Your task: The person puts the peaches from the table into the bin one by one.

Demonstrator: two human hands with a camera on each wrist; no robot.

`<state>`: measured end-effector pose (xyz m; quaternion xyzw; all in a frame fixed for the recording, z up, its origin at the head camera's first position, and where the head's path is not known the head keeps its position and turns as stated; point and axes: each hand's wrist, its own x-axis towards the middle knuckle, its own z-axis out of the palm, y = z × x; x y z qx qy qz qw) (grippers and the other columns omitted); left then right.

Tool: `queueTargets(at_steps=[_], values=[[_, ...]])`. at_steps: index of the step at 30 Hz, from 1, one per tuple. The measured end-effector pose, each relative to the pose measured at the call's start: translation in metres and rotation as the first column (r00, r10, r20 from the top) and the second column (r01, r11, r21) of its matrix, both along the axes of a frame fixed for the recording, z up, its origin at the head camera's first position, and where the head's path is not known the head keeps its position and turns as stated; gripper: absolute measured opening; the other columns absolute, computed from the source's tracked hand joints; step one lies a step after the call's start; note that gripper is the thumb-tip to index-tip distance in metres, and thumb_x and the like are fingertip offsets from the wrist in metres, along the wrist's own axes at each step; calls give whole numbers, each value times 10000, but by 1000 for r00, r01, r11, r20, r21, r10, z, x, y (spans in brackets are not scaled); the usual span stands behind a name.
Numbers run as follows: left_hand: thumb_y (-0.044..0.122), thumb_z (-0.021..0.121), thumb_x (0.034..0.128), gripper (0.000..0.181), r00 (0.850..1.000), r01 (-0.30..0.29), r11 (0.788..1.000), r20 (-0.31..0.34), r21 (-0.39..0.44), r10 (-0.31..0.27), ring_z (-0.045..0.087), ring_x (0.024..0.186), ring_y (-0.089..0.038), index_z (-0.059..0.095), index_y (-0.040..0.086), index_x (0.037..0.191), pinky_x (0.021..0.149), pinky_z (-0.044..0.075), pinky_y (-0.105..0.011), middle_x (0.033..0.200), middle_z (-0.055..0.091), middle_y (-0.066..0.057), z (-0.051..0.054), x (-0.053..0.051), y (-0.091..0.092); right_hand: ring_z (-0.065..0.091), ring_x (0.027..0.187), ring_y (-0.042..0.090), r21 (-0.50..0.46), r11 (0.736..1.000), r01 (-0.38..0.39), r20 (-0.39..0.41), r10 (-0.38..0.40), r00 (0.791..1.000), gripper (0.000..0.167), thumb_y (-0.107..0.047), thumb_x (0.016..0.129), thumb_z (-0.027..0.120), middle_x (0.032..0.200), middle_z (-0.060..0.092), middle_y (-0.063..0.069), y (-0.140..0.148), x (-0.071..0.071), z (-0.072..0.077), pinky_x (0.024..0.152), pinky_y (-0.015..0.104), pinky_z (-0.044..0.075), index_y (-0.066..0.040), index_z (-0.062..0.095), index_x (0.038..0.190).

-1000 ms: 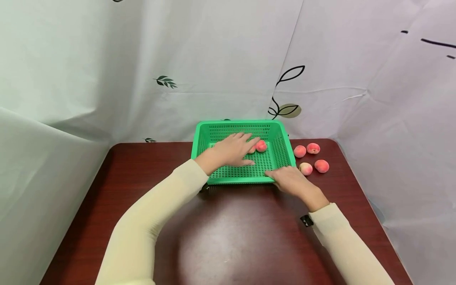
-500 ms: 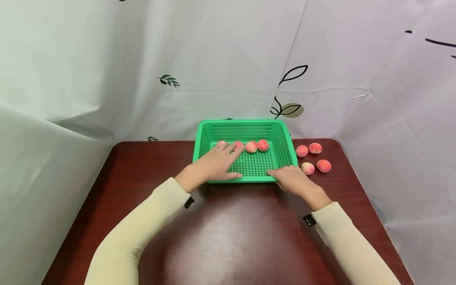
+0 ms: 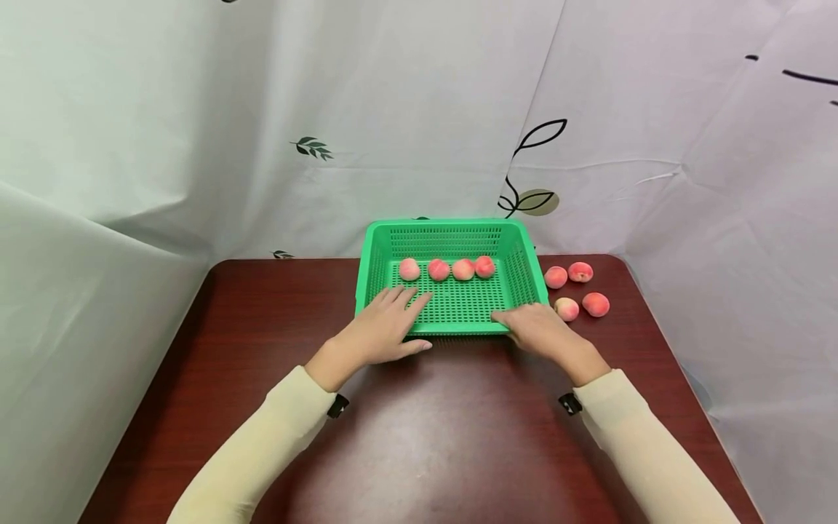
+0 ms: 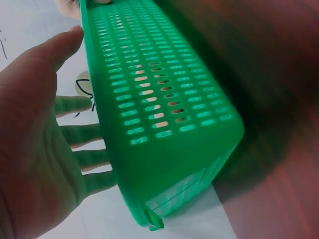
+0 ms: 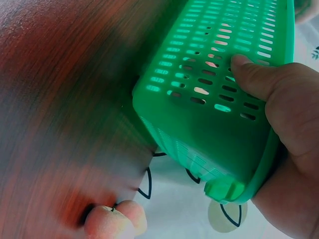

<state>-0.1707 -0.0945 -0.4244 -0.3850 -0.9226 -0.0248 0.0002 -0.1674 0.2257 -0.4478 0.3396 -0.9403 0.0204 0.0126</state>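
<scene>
A green plastic basket (image 3: pixel 452 329) with slotted walls stands at the back of the table, holding several peaches (image 3: pixel 463 269) in a row. My left hand (image 3: pixel 376 327) is over its near left corner, fingers extended past the rim and thumb apart from it. In the left wrist view, the left palm (image 4: pixel 40 144) faces the basket wall (image 4: pixel 164 134) and holds nothing. At the near right corner, my right hand (image 3: pixel 540 331) grips the rim. The right wrist view has its thumb (image 5: pixel 254 74) against the outer wall; the other fingers are hidden.
Several loose peaches (image 3: pixel 595 304) lie on the dark red wooden table (image 3: pixel 275 306), just right of the basket. White cloth (image 3: pixel 406 109) with leaf prints hangs behind the table and along both sides.
My left hand has drawn back from above the peaches toward the basket's near left corner, uncovering the whole row. My right hand has stayed on the near right corner.
</scene>
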Motion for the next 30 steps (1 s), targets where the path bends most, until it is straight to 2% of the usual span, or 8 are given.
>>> queueTargets(at_steps=[4, 10, 15, 21, 23, 26, 30], values=[[594, 612, 973, 805, 999, -27, 999, -20, -25, 27, 519, 1359, -385, 405, 85, 1561, 1127, 415, -550, 1468, 543, -178, -6, 8, -3, 584, 608, 234, 10, 1000, -1, 1, 1, 1000, 230, -65, 905, 709, 693, 542, -14, 1, 0, 0, 561, 389, 448, -185, 513, 897], [573, 589, 996, 746, 998, -64, 997, -12, -41, 63, 573, 1306, -376, 441, 86, 1541, 1096, 443, -549, 1421, 585, -185, -12, 16, -4, 581, 603, 236, 10, 1000, 2, -5, -2, 1000, 188, -58, 899, 708, 685, 534, -18, 3, -1, 0, 564, 393, 450, -165, 554, 909], [555, 584, 1007, 698, 996, -83, 995, -43, -51, 81, 635, 1216, -360, 471, 87, 1513, 1053, 489, -514, 1336, 638, -177, -19, 20, -7, 564, 587, 229, -3, 1000, -10, -20, 10, 1000, 186, -32, 891, 701, 671, 519, -23, 2, 0, 0, 559, 385, 443, -154, 560, 902], [533, 594, 1009, 657, 993, -80, 996, -92, -35, 77, 685, 1135, -344, 516, 72, 1470, 999, 530, -500, 1243, 692, -171, -28, 21, -8, 555, 584, 224, -9, 1000, -6, -17, 6, 1000, 205, -36, 890, 704, 664, 501, -30, 1, 1, 0, 554, 382, 433, -161, 542, 882], [515, 606, 1008, 609, 990, -77, 997, -119, -20, 74, 707, 1060, -321, 553, 65, 1415, 941, 554, -486, 1160, 714, -149, -30, 20, -8, 553, 585, 221, -11, 1000, 1, -15, -1, 1000, 217, -40, 889, 712, 665, 499, -31, 1, 1, 0, 549, 376, 426, -167, 536, 881], [477, 648, 995, 481, 982, -69, 998, -174, 10, 69, 708, 854, -271, 606, 69, 1245, 796, 573, -446, 947, 702, -89, -34, 19, -7, 554, 588, 220, -12, 1000, 7, -9, -7, 1000, 226, -48, 892, 718, 669, 501, -26, 1, 0, 0, 543, 372, 419, -174, 531, 884], [435, 721, 956, 375, 967, -46, 997, -248, 63, 60, 554, 577, -186, 568, 94, 976, 562, 484, -351, 694, 549, -5, -39, 17, -7, 567, 599, 226, -1, 1000, 3, 0, -3, 1000, 202, -60, 902, 715, 685, 520, -16, 2, 0, 1, 547, 372, 425, -170, 546, 908]])
